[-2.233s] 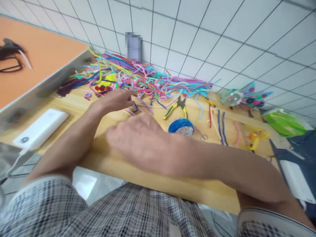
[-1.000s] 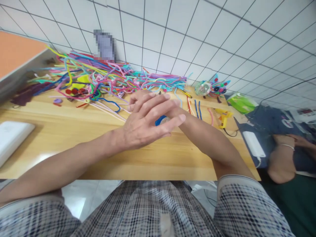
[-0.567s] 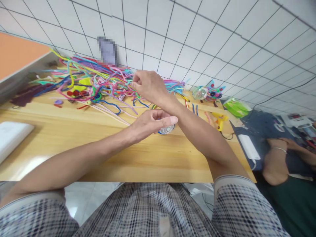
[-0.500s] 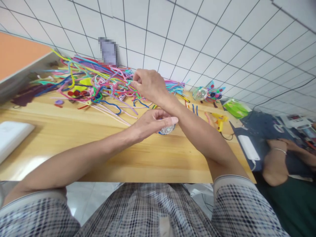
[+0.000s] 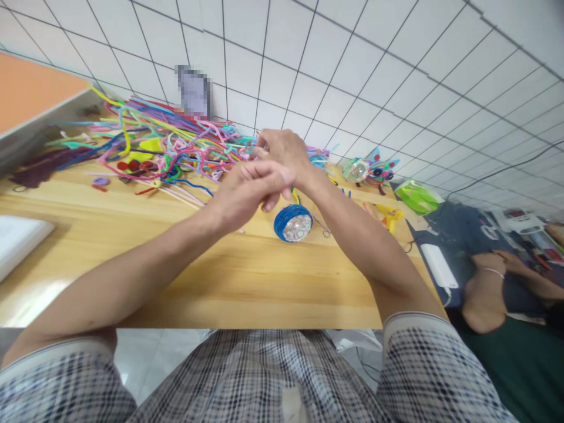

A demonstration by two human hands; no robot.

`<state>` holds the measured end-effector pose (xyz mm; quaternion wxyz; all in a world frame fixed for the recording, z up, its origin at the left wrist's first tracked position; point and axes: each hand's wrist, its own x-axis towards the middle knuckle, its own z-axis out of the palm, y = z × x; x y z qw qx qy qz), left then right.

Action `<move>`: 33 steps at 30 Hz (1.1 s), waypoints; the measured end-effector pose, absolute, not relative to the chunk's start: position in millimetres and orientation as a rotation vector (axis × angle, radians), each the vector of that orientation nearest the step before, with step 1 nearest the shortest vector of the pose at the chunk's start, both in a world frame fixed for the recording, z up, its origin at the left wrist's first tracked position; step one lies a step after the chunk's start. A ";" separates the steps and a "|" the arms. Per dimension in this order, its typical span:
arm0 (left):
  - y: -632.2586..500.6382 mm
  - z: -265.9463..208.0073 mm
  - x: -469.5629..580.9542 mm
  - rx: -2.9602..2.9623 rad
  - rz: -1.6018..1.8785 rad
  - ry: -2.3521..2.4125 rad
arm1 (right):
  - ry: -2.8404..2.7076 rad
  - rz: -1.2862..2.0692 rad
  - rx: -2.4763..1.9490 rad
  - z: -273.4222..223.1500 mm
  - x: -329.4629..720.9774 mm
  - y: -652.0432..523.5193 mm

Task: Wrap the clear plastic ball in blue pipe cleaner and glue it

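Observation:
A round ornament (image 5: 296,224), wound with blue cord around a clear, glittering face, rests on the table below my hands. My left hand (image 5: 253,187) is above and left of it, not gripping it, with loosely bent fingers and the thumb stretched out. Beyond it, my right hand (image 5: 285,150) is at the right end of a heap of coloured pipe cleaners (image 5: 176,138). Its fingers are curled together; the fingertips are partly hidden, and I cannot make out what is in them. Scissors (image 5: 326,232) show partly beside the ornament.
At the back right stands a decorated figure (image 5: 381,170) with a clear ball. A yellow glue gun (image 5: 390,217), a green packet (image 5: 416,197) and a white power strip (image 5: 438,264) lie rightward. A co-worker's arm (image 5: 484,288) is at far right. A white box (image 5: 22,241) sits left.
My left hand has come off the ornament and moved up and left, uncovering its blue winding. My right hand has shifted right over the heap, closer to the left hand.

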<state>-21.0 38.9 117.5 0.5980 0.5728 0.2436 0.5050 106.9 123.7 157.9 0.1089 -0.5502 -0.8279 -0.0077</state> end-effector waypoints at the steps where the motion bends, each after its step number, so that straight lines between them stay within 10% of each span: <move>1: 46.6 123.9 -26.9 1.307 1.259 0.587 | -2.441 -0.018 -1.632 155.2 110.4 125.8; 7: 119.9 172.4 -77.6 1.100 1.828 0.833 | -2.548 0.256 -1.470 143.7 127.1 128.6; 13: 190.6 153.3 -145.2 1.095 2.077 1.545 | -2.259 1.454 -1.008 187.3 170.5 101.7; 19: 159.1 110.2 -195.9 1.729 1.322 2.065 | -1.525 1.523 -0.600 237.9 222.5 104.0; 26: 131.6 66.2 -189.7 2.354 0.345 1.617 | -1.461 1.386 -0.946 210.6 186.1 109.3; 33: 139.8 21.4 -178.0 2.386 0.405 1.542 | -1.839 1.387 -0.999 167.0 149.9 104.5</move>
